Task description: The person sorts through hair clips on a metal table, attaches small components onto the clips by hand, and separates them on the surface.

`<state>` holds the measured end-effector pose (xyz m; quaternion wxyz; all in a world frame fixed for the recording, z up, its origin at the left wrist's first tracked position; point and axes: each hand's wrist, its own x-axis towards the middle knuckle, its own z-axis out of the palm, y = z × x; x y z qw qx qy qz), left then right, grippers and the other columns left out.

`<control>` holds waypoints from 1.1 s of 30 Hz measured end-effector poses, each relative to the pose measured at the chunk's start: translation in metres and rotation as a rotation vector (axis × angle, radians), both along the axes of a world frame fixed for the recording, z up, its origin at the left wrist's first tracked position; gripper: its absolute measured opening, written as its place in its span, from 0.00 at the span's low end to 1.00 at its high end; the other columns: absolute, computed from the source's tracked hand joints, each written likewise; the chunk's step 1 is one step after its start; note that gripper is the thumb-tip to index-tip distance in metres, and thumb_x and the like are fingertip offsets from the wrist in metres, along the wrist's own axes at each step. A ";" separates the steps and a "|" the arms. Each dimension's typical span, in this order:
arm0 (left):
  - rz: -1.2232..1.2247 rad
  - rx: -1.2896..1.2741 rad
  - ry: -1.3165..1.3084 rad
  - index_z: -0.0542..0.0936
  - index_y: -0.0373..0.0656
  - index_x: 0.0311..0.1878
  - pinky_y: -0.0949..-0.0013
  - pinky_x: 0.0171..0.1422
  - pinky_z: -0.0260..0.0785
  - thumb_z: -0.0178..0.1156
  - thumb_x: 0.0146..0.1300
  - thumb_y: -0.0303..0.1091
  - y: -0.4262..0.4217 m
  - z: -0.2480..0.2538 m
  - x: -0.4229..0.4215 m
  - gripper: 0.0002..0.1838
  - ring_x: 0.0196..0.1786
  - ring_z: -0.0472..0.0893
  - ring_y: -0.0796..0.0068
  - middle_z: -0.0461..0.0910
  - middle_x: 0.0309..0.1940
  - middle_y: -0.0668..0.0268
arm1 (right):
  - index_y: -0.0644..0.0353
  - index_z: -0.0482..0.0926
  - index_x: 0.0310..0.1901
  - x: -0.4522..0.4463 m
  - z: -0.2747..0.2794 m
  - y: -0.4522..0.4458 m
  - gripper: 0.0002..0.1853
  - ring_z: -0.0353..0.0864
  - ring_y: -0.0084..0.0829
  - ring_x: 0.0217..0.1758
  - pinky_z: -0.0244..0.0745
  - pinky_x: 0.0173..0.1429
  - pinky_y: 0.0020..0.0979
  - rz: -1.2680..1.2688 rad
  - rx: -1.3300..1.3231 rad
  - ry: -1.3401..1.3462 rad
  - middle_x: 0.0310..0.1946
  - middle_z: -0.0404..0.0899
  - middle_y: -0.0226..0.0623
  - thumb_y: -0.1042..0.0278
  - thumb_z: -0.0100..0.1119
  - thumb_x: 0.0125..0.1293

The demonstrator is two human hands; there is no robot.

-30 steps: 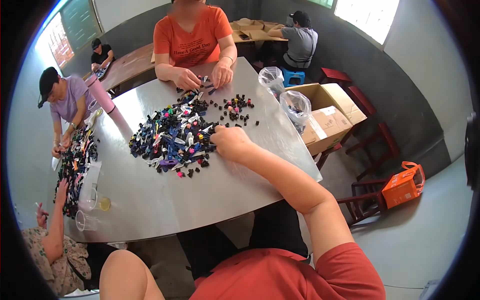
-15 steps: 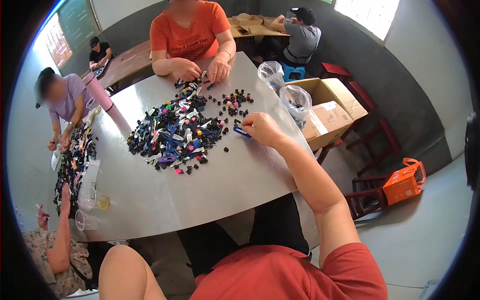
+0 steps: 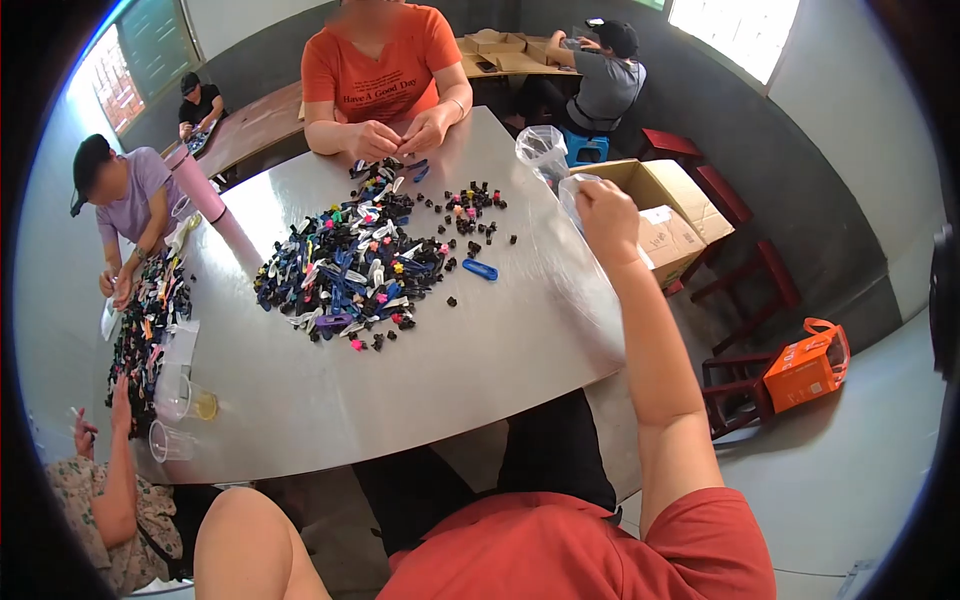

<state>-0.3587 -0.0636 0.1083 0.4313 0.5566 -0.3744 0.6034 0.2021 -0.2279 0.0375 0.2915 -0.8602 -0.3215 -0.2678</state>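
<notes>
My right hand (image 3: 606, 212) is over the table's right edge, at the mouth of a clear plastic bag (image 3: 569, 200). Its fingers are curled together; whatever they hold, if anything, is hidden. A blue hair clip (image 3: 480, 270) lies alone on the metal table (image 3: 400, 405), left of my forearm. Near it is a large heap of mixed hair clips (image 3: 345, 265), with snap clips and small black claw clips among them. Several small black claw clips (image 3: 473, 208) are spread beside the heap. My left hand is out of view; only a bare bent limb shows at lower left.
Another clear bag (image 3: 541, 150) hangs farther along the right edge, beside an open cardboard box (image 3: 690, 205). A co-worker in orange (image 3: 380, 75) handles small pieces across the table. Plastic cups (image 3: 173, 441) and another clip pile (image 3: 150, 340) are at left.
My right hand has left the blue clip on the table and moved right and away from me to the plastic bag. The co-worker opposite has brought both hands together.
</notes>
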 end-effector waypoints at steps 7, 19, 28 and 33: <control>0.192 -0.018 0.092 0.73 0.46 0.62 0.53 0.72 0.58 0.60 0.70 0.38 -0.019 -0.001 -0.013 0.20 0.68 0.66 0.58 0.70 0.65 0.56 | 0.56 0.87 0.40 -0.053 -0.002 0.027 0.10 0.84 0.46 0.48 0.78 0.54 0.43 0.346 -0.202 0.329 0.44 0.84 0.41 0.60 0.65 0.63; 0.457 -0.044 0.242 0.73 0.44 0.59 0.55 0.70 0.60 0.60 0.69 0.36 -0.024 -0.006 -0.031 0.18 0.65 0.68 0.59 0.71 0.62 0.56 | 0.55 0.86 0.42 -0.088 -0.030 0.086 0.09 0.83 0.46 0.48 0.78 0.55 0.44 0.535 -0.365 0.366 0.43 0.82 0.39 0.65 0.60 0.63; 0.547 -0.094 0.345 0.73 0.42 0.57 0.56 0.69 0.62 0.60 0.69 0.34 -0.008 -0.025 -0.037 0.16 0.63 0.70 0.60 0.71 0.60 0.57 | 0.53 0.87 0.45 -0.059 -0.047 0.127 0.11 0.84 0.46 0.47 0.79 0.55 0.43 0.386 -0.339 0.237 0.42 0.82 0.41 0.63 0.59 0.66; 0.606 -0.141 0.421 0.73 0.41 0.56 0.57 0.68 0.62 0.60 0.68 0.33 -0.001 -0.042 -0.055 0.16 0.62 0.70 0.61 0.72 0.59 0.57 | 0.54 0.87 0.44 -0.052 -0.039 0.109 0.11 0.84 0.46 0.48 0.78 0.55 0.44 0.344 -0.240 0.331 0.43 0.84 0.42 0.64 0.61 0.63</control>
